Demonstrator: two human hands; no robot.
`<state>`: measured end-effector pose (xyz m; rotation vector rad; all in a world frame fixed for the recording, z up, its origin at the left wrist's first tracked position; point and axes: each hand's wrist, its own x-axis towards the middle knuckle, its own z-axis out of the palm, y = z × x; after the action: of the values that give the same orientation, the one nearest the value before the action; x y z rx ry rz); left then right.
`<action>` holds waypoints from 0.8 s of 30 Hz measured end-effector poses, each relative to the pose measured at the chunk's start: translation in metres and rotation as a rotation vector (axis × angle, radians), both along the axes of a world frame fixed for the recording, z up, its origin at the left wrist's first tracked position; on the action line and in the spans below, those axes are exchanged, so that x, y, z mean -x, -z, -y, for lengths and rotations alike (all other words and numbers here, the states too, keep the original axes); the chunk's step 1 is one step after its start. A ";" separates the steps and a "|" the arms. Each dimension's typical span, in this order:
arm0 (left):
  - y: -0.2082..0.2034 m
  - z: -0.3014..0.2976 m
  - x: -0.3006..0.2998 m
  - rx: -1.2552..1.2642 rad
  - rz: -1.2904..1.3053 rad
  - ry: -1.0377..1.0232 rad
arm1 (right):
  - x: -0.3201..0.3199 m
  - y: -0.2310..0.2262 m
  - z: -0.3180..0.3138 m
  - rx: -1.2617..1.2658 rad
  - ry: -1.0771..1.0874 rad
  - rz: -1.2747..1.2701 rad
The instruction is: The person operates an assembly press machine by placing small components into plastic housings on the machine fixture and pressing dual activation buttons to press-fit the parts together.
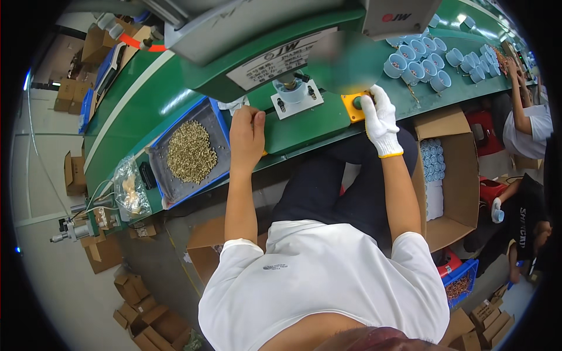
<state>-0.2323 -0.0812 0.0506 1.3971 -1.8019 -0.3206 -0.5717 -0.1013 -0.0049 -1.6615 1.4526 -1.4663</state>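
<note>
My right hand (pixel 381 120), in a white knit glove, grips a green push button (pixel 357 102) on a yellow control box (pixel 350 111), its thumb against the button. My bare left hand (pixel 247 131) is curled closed at the bench edge, left of the press fixture; what lies inside its fingers is hidden. Between the hands, under the press head, a light blue plastic cup (pixel 291 93) stands in a white metal fixture plate (pixel 303 106). To the left of my left hand lies a blue-rimmed tray (pixel 221 126) with a heap of small brass-coloured parts (pixel 192 152).
A grey and green press (pixel 257 41) overhangs the green bench. Many light blue cups (pixel 413 70) stand at the far right. An open carton (pixel 448 199) of cups is beside my right leg. A plastic bag (pixel 130 190) lies at left. Other people (pixel 527 126) work at right.
</note>
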 end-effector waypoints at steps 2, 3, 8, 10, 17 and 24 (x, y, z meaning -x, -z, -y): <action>-0.001 -0.002 0.003 -0.010 -0.022 -0.010 | 0.000 0.000 -0.001 -0.019 -0.017 0.013; -0.001 -0.002 0.005 -0.022 -0.044 -0.022 | 0.001 0.000 -0.001 -0.019 -0.015 0.012; -0.002 -0.003 0.004 -0.039 -0.091 -0.001 | 0.002 -0.002 -0.001 0.017 -0.021 -0.014; -0.003 -0.004 0.006 -0.036 -0.092 0.002 | 0.001 -0.003 -0.001 0.009 -0.024 -0.017; -0.020 -0.004 0.010 0.115 -0.034 0.051 | 0.000 -0.006 -0.004 -0.014 -0.036 -0.001; -0.105 0.043 0.034 -0.143 -0.137 0.180 | 0.002 -0.005 -0.003 0.006 -0.046 -0.023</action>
<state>-0.2664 -0.1239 0.1553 1.2769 -1.8232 -0.6352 -0.5734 -0.0983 0.0000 -1.7095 1.4145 -1.4320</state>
